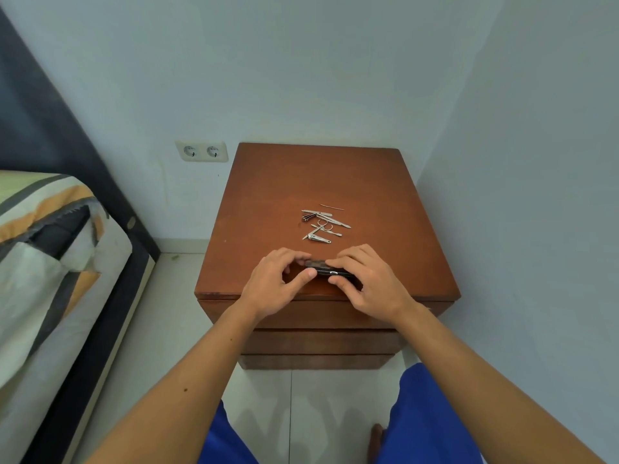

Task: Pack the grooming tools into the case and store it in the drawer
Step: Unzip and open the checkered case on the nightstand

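A small black case (326, 268) with a metal clasp lies near the front edge of the brown nightstand top (368, 195). My left hand (279, 283) grips its left end, thumb at the front and fingers curled over the top. My right hand (368, 279) grips its right end the same way. Most of the case is hidden under my fingers. Several silver grooming tools (321, 224), among them nail clippers, small scissors and a file, lie in a loose pile just behind the case. A thin metal pin (331, 206) lies apart at the back of the pile.
The nightstand has closed drawers (318, 341) below its top and stands in a wall corner. A bed (50, 262) with a striped cover is at the left. A double wall socket (202, 151) is behind it. My blue-clad legs are over the tiled floor.
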Demonstrator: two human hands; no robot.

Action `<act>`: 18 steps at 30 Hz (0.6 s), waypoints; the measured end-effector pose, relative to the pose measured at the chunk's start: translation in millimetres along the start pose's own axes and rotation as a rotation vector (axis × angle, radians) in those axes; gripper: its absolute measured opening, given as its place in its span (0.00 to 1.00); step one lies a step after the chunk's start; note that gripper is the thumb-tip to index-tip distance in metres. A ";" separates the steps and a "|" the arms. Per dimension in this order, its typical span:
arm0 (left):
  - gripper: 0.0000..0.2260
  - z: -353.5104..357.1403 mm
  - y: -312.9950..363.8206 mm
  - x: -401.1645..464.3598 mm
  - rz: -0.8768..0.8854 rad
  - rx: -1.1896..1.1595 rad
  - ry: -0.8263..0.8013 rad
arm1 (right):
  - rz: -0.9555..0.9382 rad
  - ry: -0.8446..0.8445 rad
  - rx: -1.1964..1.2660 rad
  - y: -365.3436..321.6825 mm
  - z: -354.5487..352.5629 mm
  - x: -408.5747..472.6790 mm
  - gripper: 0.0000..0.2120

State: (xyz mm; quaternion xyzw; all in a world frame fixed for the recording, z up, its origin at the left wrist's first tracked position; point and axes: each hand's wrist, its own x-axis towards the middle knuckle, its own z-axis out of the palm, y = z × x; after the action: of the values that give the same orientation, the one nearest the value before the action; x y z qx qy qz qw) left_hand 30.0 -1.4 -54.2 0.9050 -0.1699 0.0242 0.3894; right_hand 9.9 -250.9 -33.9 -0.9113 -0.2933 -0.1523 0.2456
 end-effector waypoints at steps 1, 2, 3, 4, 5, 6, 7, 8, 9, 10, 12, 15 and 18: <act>0.28 -0.7 -0.1 -0.2 0.006 0.006 -0.005 | 0.001 -0.007 0.000 0.0 0.5 -0.4 0.14; 0.28 -1.3 -0.2 -0.4 0.012 0.014 -0.011 | 0.003 -0.012 0.001 0.2 1.0 -1.0 0.14; 0.28 -1.9 0.1 -0.4 0.015 0.026 -0.019 | 0.006 -0.014 0.001 0.5 1.7 -1.7 0.14; 0.26 -2.0 0.1 -0.4 0.018 0.038 -0.026 | 0.009 -0.014 0.001 0.9 2.1 -2.8 0.14; 0.25 -2.1 0.2 -0.1 0.021 0.049 -0.033 | 0.014 -0.016 0.002 1.4 2.4 -3.8 0.14; 0.24 -2.3 0.4 0.2 0.028 0.057 -0.036 | 0.020 -0.019 0.004 1.7 2.5 -4.5 0.14; 0.24 -2.6 0.8 0.6 0.035 0.063 -0.039 | 0.028 -0.025 0.006 2.1 2.8 -5.0 0.14; 0.25 -2.9 1.2 0.8 0.037 0.068 -0.044 | 0.035 -0.031 0.009 2.4 3.3 -5.4 0.15; 0.26 -3.4 1.3 1.1 0.038 0.071 -0.050 | 0.044 -0.036 0.014 2.1 3.5 -5.3 0.15; 0.26 -3.7 0.9 1.7 0.035 0.072 -0.058 | 0.056 -0.041 0.023 1.8 3.5 -5.3 0.16; 0.28 -4.3 -0.1 2.3 0.035 0.072 -0.072 | 0.098 -0.053 0.050 1.0 3.1 -5.5 0.19; 0.29 -2.8 -2.8 2.7 0.039 0.081 -0.086 | 0.206 -0.057 0.080 3.6 3.2 -5.8 0.27; 0.28 -0.5 -3.1 2.7 0.024 0.092 -0.084 | 0.257 -0.088 0.061 8.1 4.8 -5.4 0.35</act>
State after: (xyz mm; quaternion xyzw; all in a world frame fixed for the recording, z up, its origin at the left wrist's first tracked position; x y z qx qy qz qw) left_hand 33.5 0.1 -55.6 0.9200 -0.1955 -0.0015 0.3398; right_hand 11.2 -256.5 -43.1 -0.9393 -0.1891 -0.0704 0.2776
